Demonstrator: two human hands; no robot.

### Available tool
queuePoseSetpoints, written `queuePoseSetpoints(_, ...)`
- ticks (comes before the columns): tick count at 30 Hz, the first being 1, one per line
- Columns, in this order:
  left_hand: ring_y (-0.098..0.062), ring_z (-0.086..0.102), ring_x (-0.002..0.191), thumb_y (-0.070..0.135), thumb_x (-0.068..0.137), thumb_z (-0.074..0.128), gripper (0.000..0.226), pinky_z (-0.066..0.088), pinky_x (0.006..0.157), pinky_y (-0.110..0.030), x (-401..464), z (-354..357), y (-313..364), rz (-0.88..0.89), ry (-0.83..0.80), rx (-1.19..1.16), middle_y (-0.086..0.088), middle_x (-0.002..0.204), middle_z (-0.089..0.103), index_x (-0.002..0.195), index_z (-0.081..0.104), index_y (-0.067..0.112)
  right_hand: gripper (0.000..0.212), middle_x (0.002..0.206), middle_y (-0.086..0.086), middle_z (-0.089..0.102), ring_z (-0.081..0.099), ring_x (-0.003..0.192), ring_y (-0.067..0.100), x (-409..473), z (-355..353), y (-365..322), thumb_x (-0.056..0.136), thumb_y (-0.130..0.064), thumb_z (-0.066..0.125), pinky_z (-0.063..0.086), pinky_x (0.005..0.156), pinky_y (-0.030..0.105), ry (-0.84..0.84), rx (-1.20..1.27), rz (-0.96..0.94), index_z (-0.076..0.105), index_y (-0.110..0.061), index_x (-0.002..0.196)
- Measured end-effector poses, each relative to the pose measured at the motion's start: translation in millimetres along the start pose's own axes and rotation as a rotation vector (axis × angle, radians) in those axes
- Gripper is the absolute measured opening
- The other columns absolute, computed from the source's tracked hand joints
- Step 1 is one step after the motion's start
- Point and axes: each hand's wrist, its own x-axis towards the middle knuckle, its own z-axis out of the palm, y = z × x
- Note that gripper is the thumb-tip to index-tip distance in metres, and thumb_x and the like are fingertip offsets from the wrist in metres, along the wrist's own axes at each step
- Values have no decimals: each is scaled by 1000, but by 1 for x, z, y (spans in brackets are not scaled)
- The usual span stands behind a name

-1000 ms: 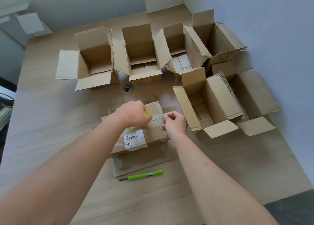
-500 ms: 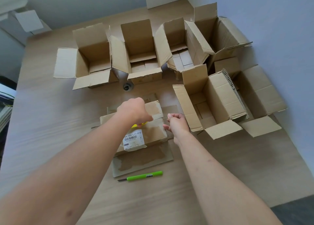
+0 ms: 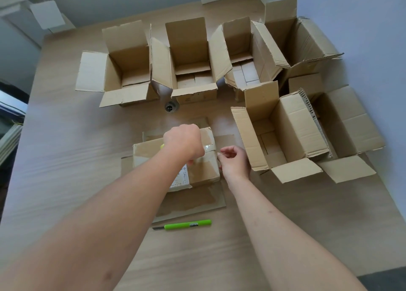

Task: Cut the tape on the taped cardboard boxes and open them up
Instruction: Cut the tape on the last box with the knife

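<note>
The closed brown cardboard box with a white printed label (image 3: 175, 158) lies on a flat sheet of brown cardboard (image 3: 193, 200) near the middle of the pale wood-grain worktop (image 3: 66, 169). A strip of clear glossy tape (image 3: 207, 147) runs across its top seam.

The left hand (image 3: 183, 143) is over the box top with its fingers clenched around a yellow object (image 3: 162, 146), of which only a sliver shows; it cannot be identified. The right hand (image 3: 234, 161) is at the box's right edge, its fingers loosely curled near the tape end; whether they pinch the tape cannot be told.

The step in hand appears to be freeing the seam tape.

1. Hold the box flat against the cardboard sheet so it does not slide.
2. Work along the seam line only, keeping any blade shallow so the contents stay unmarked.
3. Keep the supporting hand out of the cutting path.
4. Deal with the tape at both ends where it wraps down the sides, then lift the flaps.

A green slim utility knife (image 3: 186, 224) lies on the worktop just in front of the sheet, apart from both hands. Six open brown cardboard boxes (image 3: 125, 70) with raised flaps stand behind and to the right.
</note>
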Motion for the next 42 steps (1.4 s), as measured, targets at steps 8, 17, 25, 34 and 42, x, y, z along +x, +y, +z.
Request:
queuePoseSetpoints(8,-17,70,72,51,86,68,34,53,64,-30,-7,-4,-12,28,-31,-73,5,64,73,85,60,18,8,92,-8,60,56,80,4,-9,22,-12,94,-25,73,47,69,16,-43,-356,-509,66,-26,98)
queuePoseSetpoints(17,-18,73,72,25,103,48,45,59,86,-38,-39,-15,-65,270,-338,-562,2,80,79,148,40,27,31,89,-5,50,51,82,21,-12,38,-3,94,-4,62,37,64,29,44,-448,-530,48,-25,77)
queuePoseSetpoints(25,-19,54,46,41,101,64,11,43,46,-18,-42,-20,-119,276,-212,-479,-6,66,74,98,74,35,34,93,-6,54,56,88,13,-14,39,-16,95,1,60,38,65,18,55,-511,-408,51,-23,72)
queuePoseSetpoints(34,-8,51,44,47,100,62,15,46,53,-21,-42,-10,-159,263,-193,-394,0,64,73,108,76,47,28,98,-3,58,61,92,15,-17,44,-25,94,3,62,39,69,20,45,-500,-361,58,-20,78)
queuePoseSetpoints(42,-1,69,62,62,91,68,18,58,77,-29,-35,3,-164,219,-83,-276,16,57,69,100,77,50,15,101,-2,57,57,92,16,-13,50,-31,93,-9,72,40,76,25,49,-545,-320,65,-20,88)
